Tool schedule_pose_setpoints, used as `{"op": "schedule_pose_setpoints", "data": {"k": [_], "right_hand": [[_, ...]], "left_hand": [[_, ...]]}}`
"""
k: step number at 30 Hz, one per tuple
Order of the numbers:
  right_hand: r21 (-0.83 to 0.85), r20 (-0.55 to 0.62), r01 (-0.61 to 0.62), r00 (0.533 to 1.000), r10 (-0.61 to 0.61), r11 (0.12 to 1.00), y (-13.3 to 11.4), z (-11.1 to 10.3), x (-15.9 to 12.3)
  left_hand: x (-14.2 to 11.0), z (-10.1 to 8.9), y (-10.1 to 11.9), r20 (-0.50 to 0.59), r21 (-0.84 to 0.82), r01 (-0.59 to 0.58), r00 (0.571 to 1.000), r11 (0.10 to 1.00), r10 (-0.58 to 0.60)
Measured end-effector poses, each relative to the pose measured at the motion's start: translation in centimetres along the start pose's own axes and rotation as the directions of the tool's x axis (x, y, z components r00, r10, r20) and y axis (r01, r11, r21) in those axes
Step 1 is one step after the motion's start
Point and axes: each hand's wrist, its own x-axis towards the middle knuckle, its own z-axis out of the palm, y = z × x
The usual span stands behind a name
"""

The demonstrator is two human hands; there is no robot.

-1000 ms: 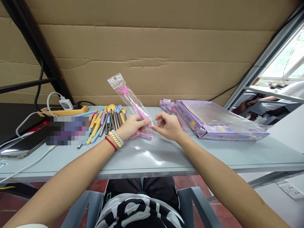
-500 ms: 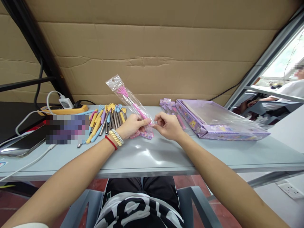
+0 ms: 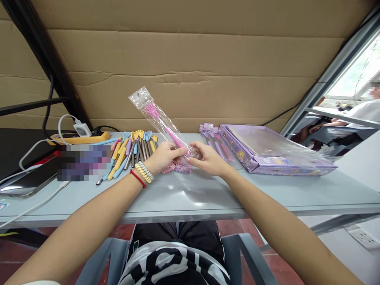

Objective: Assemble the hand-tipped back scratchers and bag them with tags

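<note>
A pink back scratcher [image 3: 174, 137] lies inside a clear plastic bag [image 3: 141, 96], tilted with its hand-shaped end up and to the left. My left hand [image 3: 168, 155] is closed around the lower part of the bagged scratcher, thumb on top. At the bag's lower end, my right hand [image 3: 205, 158] pinches the plastic between thumb and fingers. Beneath my hands, pink and purple printed cards [image 3: 177, 168] lie on the table. Left of my left hand is a pile of loose back scratchers [image 3: 130, 152] with yellow, blue, pink and purple parts.
Packaged scratchers with purple cards [image 3: 216, 140] lie beside a purple box [image 3: 267, 152] at right. A yellow power strip [image 3: 86, 137], white charger [image 3: 82, 128] and phone [image 3: 29, 178] are on the left. Cardboard [image 3: 184, 79] stands behind the table. Another person sits far right.
The bag's upper end has shifted slightly up and left. My right hand's fingers have opened out a little and moved in closer along the bag's lower end.
</note>
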Motion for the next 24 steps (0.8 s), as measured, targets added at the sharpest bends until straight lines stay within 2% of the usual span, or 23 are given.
{"op": "schedule_pose_setpoints", "data": {"k": [3, 9, 16, 24], "right_hand": [[-0.039, -0.043, -0.006, 0.999, 0.004, 0.999, -0.07, 0.13, 0.09], [-0.046, -0.03, -0.008, 1.0, 0.007, 0.999, 0.46, 0.15, 0.27], [0.025, 0.008, -0.058, 0.998, 0.058, 0.998, 0.46, -0.27, 0.26], [-0.065, 0.066, -0.046, 0.997, 0.05, 0.997, 0.06, 0.03, -0.05]], "left_hand": [[0.0, 0.01, -0.09, -0.025, 0.014, 0.014, 1.0, 1.0, -0.013], [-0.05, 0.26, -0.19, -0.023, 0.034, 0.026, 0.999, 0.999, -0.025], [-0.01, 0.03, -0.04, -0.084, 0.082, -0.018, 0.996, 0.996, 0.025], [0.11, -0.02, -0.05, -0.13, 0.065, -0.087, 0.987, 0.994, 0.095]]}}
